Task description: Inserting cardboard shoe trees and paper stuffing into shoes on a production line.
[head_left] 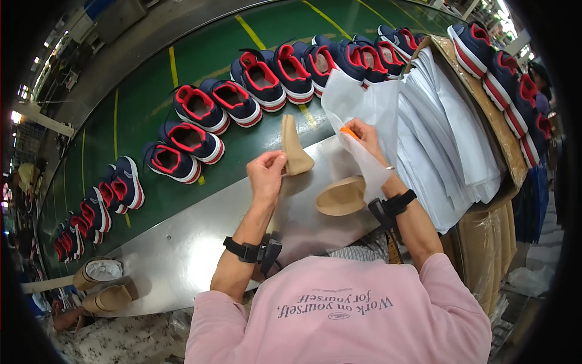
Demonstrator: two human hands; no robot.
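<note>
My left hand (265, 175) is closed, thumb and fingertips pinched at the lower edge of a brown moulded shoe insert (296, 148) that stands tall at the metal table's far edge. In my right hand (367, 141) a sheet of white tissue paper (357, 106) is gripped, spreading away from and below the fingers. Something orange (348, 131) shows at those fingertips; whether it is a finger cover or a separate piece I cannot tell. A second brown insert (339, 198) lies on the table between my forearms, partly covered by the paper's lower corner.
Navy shoes with red linings (260, 76) stand in pairs along a green conveyor belt (230, 45) beyond the metal table (182, 233). At right, a cardboard box (515, 173) holds stacked white paper (445, 133), with more shoes (515, 100) beyond. Brown inserts (109, 298) and another person's hand (68, 318) are at lower left.
</note>
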